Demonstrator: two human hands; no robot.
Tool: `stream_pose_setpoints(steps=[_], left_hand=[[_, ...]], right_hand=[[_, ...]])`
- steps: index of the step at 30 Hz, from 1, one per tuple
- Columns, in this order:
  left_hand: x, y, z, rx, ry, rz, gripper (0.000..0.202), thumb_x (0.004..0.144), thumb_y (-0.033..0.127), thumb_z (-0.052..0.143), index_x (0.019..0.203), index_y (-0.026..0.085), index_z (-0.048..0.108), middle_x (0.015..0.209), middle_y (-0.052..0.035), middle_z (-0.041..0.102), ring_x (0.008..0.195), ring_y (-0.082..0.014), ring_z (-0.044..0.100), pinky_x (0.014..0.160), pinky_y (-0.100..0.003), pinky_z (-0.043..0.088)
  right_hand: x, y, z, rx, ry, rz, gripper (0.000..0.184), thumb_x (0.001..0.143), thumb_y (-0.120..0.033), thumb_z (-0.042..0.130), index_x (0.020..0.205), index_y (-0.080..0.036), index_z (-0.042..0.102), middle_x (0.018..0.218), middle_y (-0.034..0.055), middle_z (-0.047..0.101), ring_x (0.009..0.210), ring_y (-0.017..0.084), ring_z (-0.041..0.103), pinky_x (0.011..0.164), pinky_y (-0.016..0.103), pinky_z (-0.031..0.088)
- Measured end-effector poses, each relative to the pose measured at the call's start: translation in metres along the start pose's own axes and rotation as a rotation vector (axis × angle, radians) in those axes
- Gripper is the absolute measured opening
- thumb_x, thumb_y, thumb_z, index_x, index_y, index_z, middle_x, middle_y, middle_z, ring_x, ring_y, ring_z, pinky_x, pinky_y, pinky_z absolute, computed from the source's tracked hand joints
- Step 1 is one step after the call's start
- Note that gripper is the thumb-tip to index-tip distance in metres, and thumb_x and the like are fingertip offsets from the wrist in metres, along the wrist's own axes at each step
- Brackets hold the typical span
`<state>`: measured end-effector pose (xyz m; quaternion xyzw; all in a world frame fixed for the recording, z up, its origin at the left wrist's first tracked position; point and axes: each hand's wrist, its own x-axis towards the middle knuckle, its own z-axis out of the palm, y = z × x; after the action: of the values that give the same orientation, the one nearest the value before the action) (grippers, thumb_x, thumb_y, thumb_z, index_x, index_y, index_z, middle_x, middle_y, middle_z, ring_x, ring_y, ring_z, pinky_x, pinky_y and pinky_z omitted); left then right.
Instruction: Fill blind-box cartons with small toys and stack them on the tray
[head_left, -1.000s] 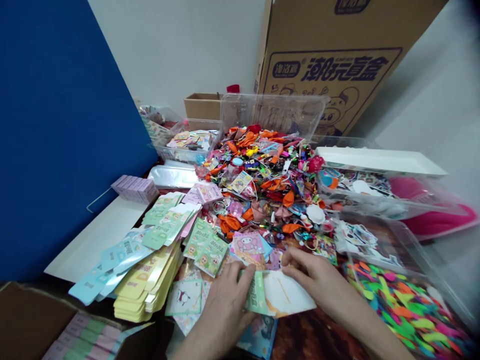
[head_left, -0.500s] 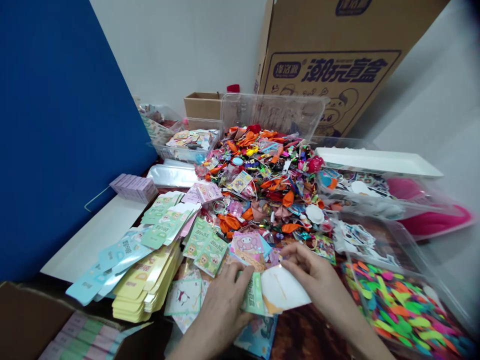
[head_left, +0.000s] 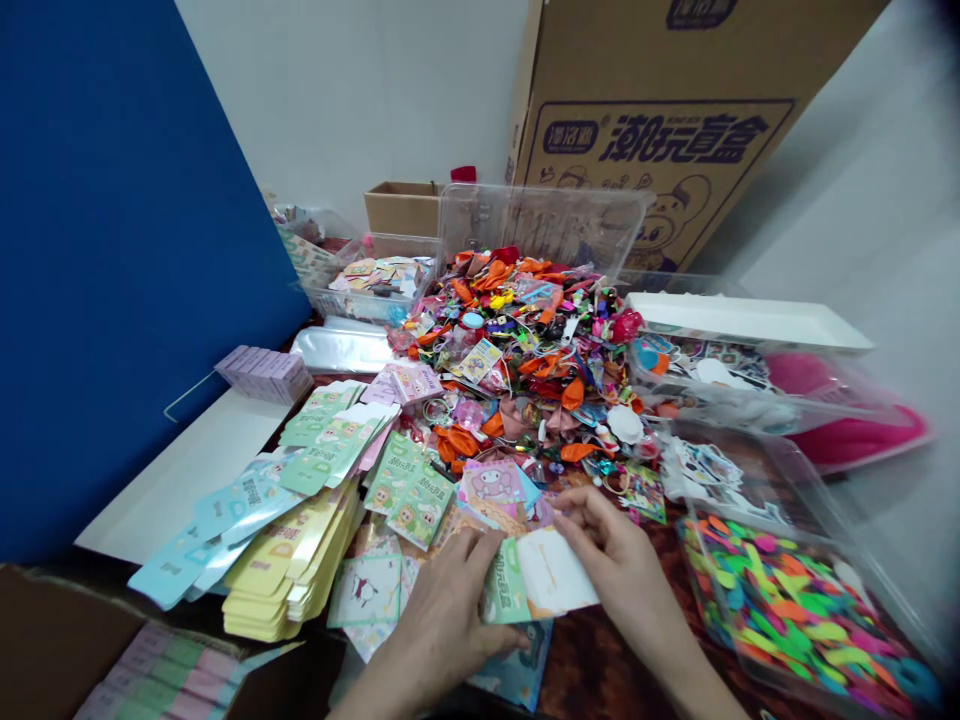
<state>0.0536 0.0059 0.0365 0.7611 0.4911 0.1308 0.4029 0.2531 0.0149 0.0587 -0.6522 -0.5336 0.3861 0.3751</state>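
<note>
Both my hands hold one small paper packet (head_left: 536, 580) low in the middle of the view; it is green on the left and white on the right. My left hand (head_left: 442, 620) grips the green end with fingers curled over it. My right hand (head_left: 615, 565) pinches the white end at its upper edge. Under and around the packet lie flat cartoon cards, among them a pink card (head_left: 493, 483) and a white card with a penguin drawing (head_left: 365, 590).
A big heap of balloons and small trinkets (head_left: 525, 350) fills the table's middle. Stacks of yellow, blue and green flat cards (head_left: 292, 530) lie left. Clear bins with neon pieces (head_left: 787, 600) and stickers (head_left: 705, 470) stand right. A blue board (head_left: 112, 250) and cardboard box (head_left: 660, 120) rise behind.
The packet and both hands have shifted slightly left and toward me; the white end is folded in more than before.
</note>
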Motion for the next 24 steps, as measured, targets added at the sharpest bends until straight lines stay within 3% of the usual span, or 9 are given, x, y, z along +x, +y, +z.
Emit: stream_pose_setpoints(steps=[5,8,12,16,19,24], left_hand=[[0.0,0.001,0.0,-0.061,0.025,0.019,0.088,0.06,0.032,0.094,0.138,0.025,0.052,0.13,-0.0083,0.061,0.119,-0.0325,0.057,0.098,-0.042,0.048],[-0.002,-0.003,-0.002,-0.105,0.074,0.017,0.08,0.066,0.029,0.089,0.137,0.027,0.052,0.134,-0.0076,0.059,0.124,-0.0312,0.055,0.1,-0.04,0.047],[-0.003,-0.003,-0.005,-0.128,0.1,-0.002,0.082,0.068,0.028,0.086,0.141,0.023,0.048,0.143,-0.0105,0.054,0.133,-0.0327,0.048,0.107,-0.042,0.042],[-0.003,0.002,-0.005,-0.13,0.045,-0.001,0.082,0.067,0.027,0.087,0.14,0.022,0.051,0.137,-0.0102,0.059,0.128,-0.0326,0.053,0.106,-0.042,0.044],[-0.006,-0.001,-0.005,-0.142,0.025,0.004,0.085,0.065,0.029,0.089,0.141,0.024,0.05,0.137,-0.0092,0.06,0.127,-0.0325,0.054,0.105,-0.041,0.045],[-0.01,-0.014,-0.007,-0.174,0.069,-0.012,0.087,0.066,0.029,0.089,0.143,0.024,0.047,0.148,-0.0119,0.051,0.136,-0.0336,0.047,0.109,-0.042,0.042]], right_hand=[[-0.018,-0.003,0.013,-0.208,0.032,-0.195,0.028,0.092,-0.045,0.055,0.105,-0.023,0.066,0.075,0.0008,0.063,0.067,0.019,0.06,0.064,0.029,0.046],[-0.007,0.0,0.002,-0.211,0.004,-0.165,0.035,0.097,-0.049,0.045,0.111,-0.022,0.064,0.081,0.0014,0.066,0.071,0.019,0.063,0.065,0.028,0.047],[0.041,0.023,-0.015,-0.465,0.124,-0.079,0.029,0.096,-0.04,0.042,0.091,-0.022,0.063,0.084,0.0041,0.067,0.078,0.022,0.064,0.071,0.031,0.046],[0.081,0.052,-0.008,-0.588,0.211,-0.042,0.013,0.086,-0.026,0.052,0.076,-0.022,0.058,0.087,0.009,0.064,0.082,0.026,0.062,0.071,0.034,0.041],[0.089,0.065,-0.001,-0.606,0.213,-0.053,0.011,0.082,-0.023,0.054,0.071,-0.022,0.054,0.085,0.0079,0.061,0.08,0.024,0.059,0.069,0.034,0.039],[0.084,0.073,-0.014,-0.535,0.185,-0.069,0.014,0.081,-0.027,0.051,0.067,-0.024,0.05,0.076,0.003,0.057,0.075,0.022,0.055,0.071,0.033,0.039]])
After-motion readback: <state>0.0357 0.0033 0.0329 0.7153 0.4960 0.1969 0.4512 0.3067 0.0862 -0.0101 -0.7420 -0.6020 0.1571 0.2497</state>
